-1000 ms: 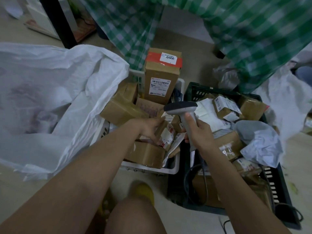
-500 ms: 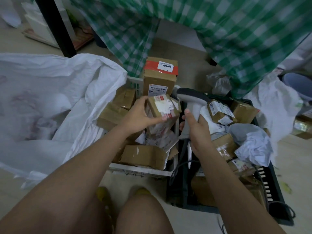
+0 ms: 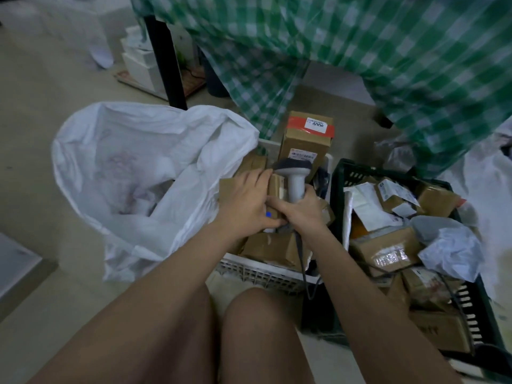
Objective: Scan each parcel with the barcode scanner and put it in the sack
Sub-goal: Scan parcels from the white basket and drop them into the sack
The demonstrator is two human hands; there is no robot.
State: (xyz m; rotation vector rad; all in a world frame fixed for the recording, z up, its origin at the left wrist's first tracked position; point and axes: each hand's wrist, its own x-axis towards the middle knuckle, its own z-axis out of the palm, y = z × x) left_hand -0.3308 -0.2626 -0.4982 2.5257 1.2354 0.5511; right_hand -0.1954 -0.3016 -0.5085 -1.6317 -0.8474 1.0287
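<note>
- My right hand point(image 3: 300, 210) is gripping the barcode scanner point(image 3: 294, 176) by its handle, head upright, presumably keeping its window aimed at a label.
- My left hand point(image 3: 243, 200) is holding a small cardboard parcel point(image 3: 274, 187) against the scanner, above the white crate point(image 3: 266, 273); I am judging the scan to be in progress.
- The sack point(image 3: 133, 173) is gaping open just left, ready for the drop.
- More parcels are waiting in the dark crate point(image 3: 476, 306).

Sack point(image 3: 144, 173): white woven plastic, matt, creased. Parcels point(image 3: 304, 139): brown cardboard, paper labels, glossy tape. Scanner point(image 3: 295, 178): smooth grey plastic. Crates point(image 3: 266, 274): moulded plastic lattice. Tablecloth point(image 3: 388, 51): glossy checked plastic.
</note>
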